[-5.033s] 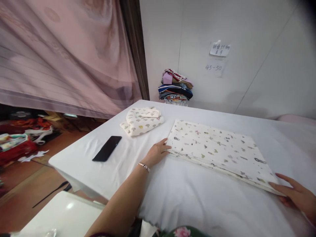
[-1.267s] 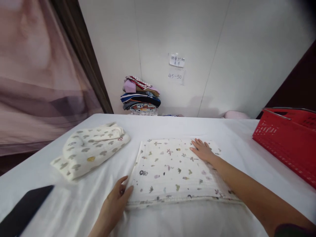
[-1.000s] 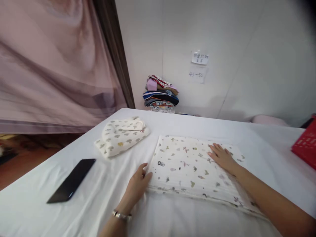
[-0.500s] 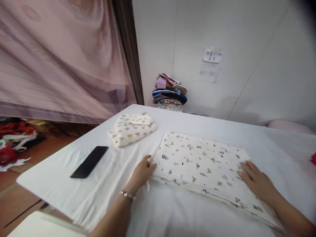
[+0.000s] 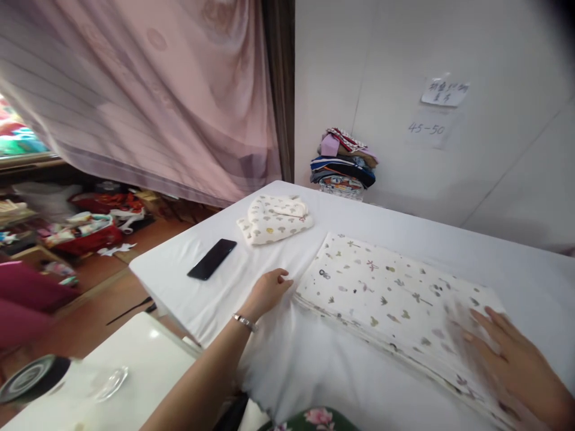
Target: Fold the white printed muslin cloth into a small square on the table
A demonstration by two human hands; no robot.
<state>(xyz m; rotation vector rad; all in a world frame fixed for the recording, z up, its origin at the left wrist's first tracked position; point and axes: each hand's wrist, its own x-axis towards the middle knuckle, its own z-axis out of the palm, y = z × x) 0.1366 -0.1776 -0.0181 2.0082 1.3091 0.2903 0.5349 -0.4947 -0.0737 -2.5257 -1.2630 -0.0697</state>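
A folded white cloth [image 5: 381, 299] printed with small palm trees and leaves lies flat on the white-covered table [image 5: 453, 233]. Just off its left edge is my left hand [image 5: 268, 290], wearing a metal bracelet; its fingers are loosely bent and apart, with nothing in them. Over the cloth's right end, my right hand [image 5: 514, 353] has its fingers spread and is partly smeared by motion. Whether it touches the fabric there I cannot tell. A second, bundled white cloth with a mushroom-like print [image 5: 278, 222] rests farther back on the table.
A black phone [image 5: 212, 259] lies near the table's left edge. Behind the table, folded fabrics [image 5: 345, 164] are stacked against the wall. At lower left stands a white surface [image 5: 130, 359] with a clear jar and dark lid [image 5: 36, 378]. A pink curtain [image 5: 193, 102] hangs at left.
The view has swung left, bringing the jar and floor clutter into sight. My right hand has shifted toward the cloth's near right corner; my left hand has come slightly away from its left edge.
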